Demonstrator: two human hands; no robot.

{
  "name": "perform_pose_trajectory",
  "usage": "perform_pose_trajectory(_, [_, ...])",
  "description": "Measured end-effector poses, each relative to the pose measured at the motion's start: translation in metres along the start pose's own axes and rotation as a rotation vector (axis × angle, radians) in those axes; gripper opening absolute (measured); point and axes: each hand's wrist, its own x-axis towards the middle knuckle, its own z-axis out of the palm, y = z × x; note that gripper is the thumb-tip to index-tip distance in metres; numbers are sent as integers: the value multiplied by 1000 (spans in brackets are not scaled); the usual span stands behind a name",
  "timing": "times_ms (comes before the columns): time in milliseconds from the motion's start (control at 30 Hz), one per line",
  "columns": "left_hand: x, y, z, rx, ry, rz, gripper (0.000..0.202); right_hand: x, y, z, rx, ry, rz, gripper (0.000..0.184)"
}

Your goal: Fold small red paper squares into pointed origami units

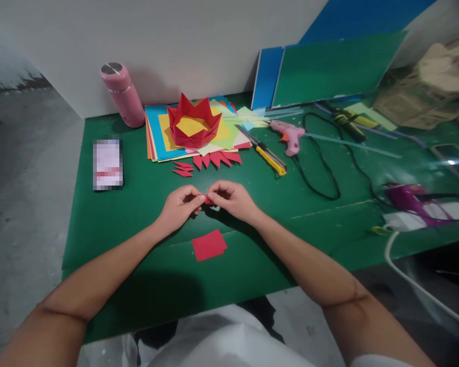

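Between my two hands is a small piece of red paper (208, 200), pinched from both sides and mostly covered by the fingers. My left hand (181, 205) is closed on its left end. On the right end, my right hand (231, 200) grips it with thumb and forefinger. Nearer to me lie red paper rectangles (209, 245), slightly offset on top of each other. Just beyond my hands are several folded red paper pieces (217, 159) and slim pointed ones (182, 169). A red folded-paper crown shape (195, 122) stands on coloured sheets (155, 137).
A pink flask (124, 97) and a blurred-out phone-like item (107, 164) are at the left. Right of the paper lie a yellow utility knife (265, 154), a pink glue gun (288, 135) with a black cord, and a purple box (415, 201) by a white power strip (400, 221).
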Motion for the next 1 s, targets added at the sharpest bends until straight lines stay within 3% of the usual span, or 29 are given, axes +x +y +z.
perform_pose_trajectory(267, [-2,2,0,180,48,59,33,1,1,0,-7,7,31,21])
perform_pose_trajectory(400, [-1,0,1,114,37,75,28,2,2,-1,55,23,21,23])
perform_pose_trajectory(600, [-1,-2,6,-6,45,-40,20,0,3,1,51,59,-7,23])
perform_pose_trajectory(867, [-1,1,6,-76,44,-101,20,-6,-3,5,-407,242,-271,9])
perform_pose_trajectory(1000, [-1,4,7,-70,47,-125,16,-7,-4,5,-522,235,-384,11])
